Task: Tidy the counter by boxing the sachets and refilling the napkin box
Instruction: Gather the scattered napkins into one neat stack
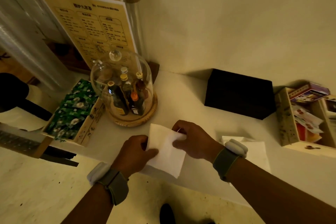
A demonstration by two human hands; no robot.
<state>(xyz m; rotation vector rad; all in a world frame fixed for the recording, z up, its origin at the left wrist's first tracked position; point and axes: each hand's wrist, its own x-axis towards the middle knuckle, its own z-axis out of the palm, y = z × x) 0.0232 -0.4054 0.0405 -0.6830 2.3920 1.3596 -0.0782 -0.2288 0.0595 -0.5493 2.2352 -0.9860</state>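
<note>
A white napkin (168, 151) is held above the counter's front edge by both hands. My left hand (133, 152) pinches its left edge. My right hand (192, 140) grips its upper right corner. More white napkins (254, 149) lie on the counter under my right wrist. A dark closed box (240, 94) stands against the wall behind my right hand. At the left, a wooden box (91, 125) holds several green sachets (72, 111). At the far right, another wooden box (287, 122) holds colourful packets (307, 120).
A glass dome (123, 85) on a round wooden base covers small bottles, just behind the napkin. A yellow menu card (91, 27) and tall glass jars (134, 22) stand at the back left. The white counter (181, 96) runs to the wall.
</note>
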